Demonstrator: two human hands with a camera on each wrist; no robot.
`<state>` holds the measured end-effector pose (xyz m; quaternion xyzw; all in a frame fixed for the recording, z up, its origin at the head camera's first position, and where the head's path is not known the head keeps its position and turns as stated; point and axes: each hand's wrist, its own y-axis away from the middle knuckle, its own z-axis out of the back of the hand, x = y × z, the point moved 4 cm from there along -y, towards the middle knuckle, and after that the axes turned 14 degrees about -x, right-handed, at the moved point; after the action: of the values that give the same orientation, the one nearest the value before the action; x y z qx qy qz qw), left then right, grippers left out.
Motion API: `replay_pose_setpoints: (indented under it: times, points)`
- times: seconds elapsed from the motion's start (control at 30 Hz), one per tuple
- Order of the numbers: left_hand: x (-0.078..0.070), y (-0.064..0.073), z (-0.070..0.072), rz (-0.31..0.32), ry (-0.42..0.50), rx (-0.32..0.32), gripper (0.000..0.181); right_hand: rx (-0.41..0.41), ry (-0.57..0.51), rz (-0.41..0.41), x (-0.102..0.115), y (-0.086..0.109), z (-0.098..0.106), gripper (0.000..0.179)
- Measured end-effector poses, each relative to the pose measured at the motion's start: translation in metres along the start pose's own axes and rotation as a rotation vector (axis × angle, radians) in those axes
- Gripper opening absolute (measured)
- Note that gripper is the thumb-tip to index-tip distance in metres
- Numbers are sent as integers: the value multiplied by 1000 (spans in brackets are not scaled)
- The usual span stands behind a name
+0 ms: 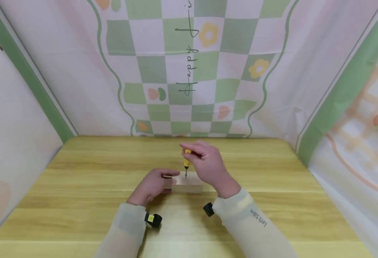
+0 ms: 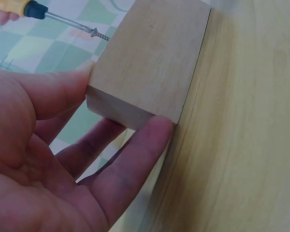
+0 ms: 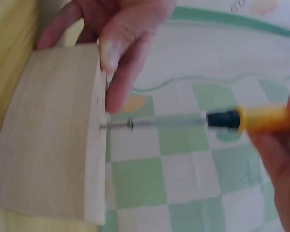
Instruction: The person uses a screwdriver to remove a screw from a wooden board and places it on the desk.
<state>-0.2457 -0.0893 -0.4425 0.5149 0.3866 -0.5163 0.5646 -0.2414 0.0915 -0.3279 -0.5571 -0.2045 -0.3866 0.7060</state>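
Observation:
A pale wooden block (image 1: 187, 188) rests on the table in front of the person. The left hand (image 1: 153, 184) grips its left end, thumb and fingers (image 2: 140, 169) spread around the sides. A screw (image 3: 117, 125) stands in the block's upper face, its threads largely exposed. The tip of a screwdriver (image 1: 187, 163) with a yellow handle and black collar meets the screw head, the shaft in line with the screw. The right hand (image 1: 208, 163) pinches the handle from above between thumb and fingers. Small marks show on the block's faces.
The wood-grain table (image 1: 89, 168) stretches to both sides and to the back. Behind it hangs a checkered green and white curtain (image 1: 205, 68), with more printed cloth at left and right. Black wrist cameras (image 1: 209, 209) sit at both sleeves.

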Motion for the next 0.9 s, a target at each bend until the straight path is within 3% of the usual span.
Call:
replay_pose_setpoints:
  times: [0.1,0.17,0.27,0.4,0.5,0.6,0.67,0.77,0.83,0.9]
  points:
    - [1,0,0,0,-3,0,29,76,-93,-160,-9,0,2,31]
    - [1,0,1,0,-5,-1,29,86,-66,-178,-10,0,3,30]
    - [0,0,1,-3,-5,1,29,53,57,-63,-3,2,0,30]
    - [-1,0,0,-4,2,4,29,-81,223,124,10,5,-4,28]
    - [-2,0,-1,-1,5,6,29,-154,261,206,14,6,-4,25]
    - [-3,1,-1,-4,-3,5,29,-123,225,235,13,4,-2,25]
    - [-3,1,-1,-4,-6,5,29,-31,149,208,9,2,0,25]
    - [-3,1,-1,-2,-7,6,29,120,26,61,0,-2,3,26]
    - [-4,2,0,0,-10,3,29,166,-25,-59,-6,-3,5,27]
    - [-3,2,0,0,-15,0,28,148,-28,-124,-9,-2,7,26]
